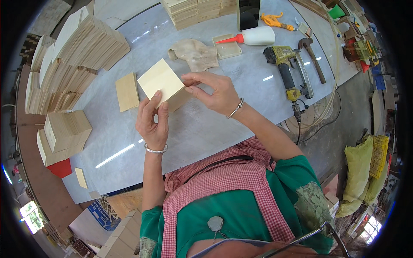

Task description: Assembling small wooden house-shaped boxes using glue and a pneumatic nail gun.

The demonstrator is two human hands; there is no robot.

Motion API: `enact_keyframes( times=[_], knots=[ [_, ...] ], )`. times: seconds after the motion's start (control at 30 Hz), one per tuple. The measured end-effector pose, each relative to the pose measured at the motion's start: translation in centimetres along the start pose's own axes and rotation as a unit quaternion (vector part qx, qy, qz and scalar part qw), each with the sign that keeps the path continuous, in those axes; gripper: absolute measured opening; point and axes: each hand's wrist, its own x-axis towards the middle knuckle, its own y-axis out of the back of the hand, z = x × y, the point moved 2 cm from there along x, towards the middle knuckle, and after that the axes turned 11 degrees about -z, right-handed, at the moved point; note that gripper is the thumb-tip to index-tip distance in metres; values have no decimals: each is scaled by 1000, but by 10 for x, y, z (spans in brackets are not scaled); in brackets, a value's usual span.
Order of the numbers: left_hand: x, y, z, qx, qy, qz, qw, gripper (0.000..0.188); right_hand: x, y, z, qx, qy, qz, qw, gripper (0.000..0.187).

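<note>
A small pale wooden box (160, 78) is held up over the table in front of me, a flat square face turned upward and one side showing at the lower right. My left hand (153, 122) grips its near edge, with a fingertip lying on the upper face. At the right corner, my right hand (214, 92) pinches the box between thumb and fingers. The inside of the box is hidden. Just left of it lie thin wooden panels (127, 92). A crumpled beige glove (195, 53) rests beyond it.
Tall stacks of wooden panels (81, 47) stand at the left, more (193, 13) at the far edge. On the right lie a nail gun (285, 64) with its hose, a hammer (314, 58), a white glue bottle (260, 36), a shallow tray (228, 47), an orange tool (277, 20) and a dark phone-like device (248, 13).
</note>
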Motion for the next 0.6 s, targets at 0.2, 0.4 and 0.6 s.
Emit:
enact_keyframes(
  times=[0.2, 0.4, 0.6],
  knots=[
    [-2, -1, -1, -1, 3, 11, 1000, 28, -10, -8, -3, -14, 13, 65, 998, 20],
    [-1, -2, 1, -1, 9, 10, 1000, 27, -11, -11, -7, -63, 47, 91, 993, 18],
    [0, -3, 0, 11, -17, 15, 1000, 28, -11, -10, -10, -89, 54, 93, 990, 19]
  ],
)
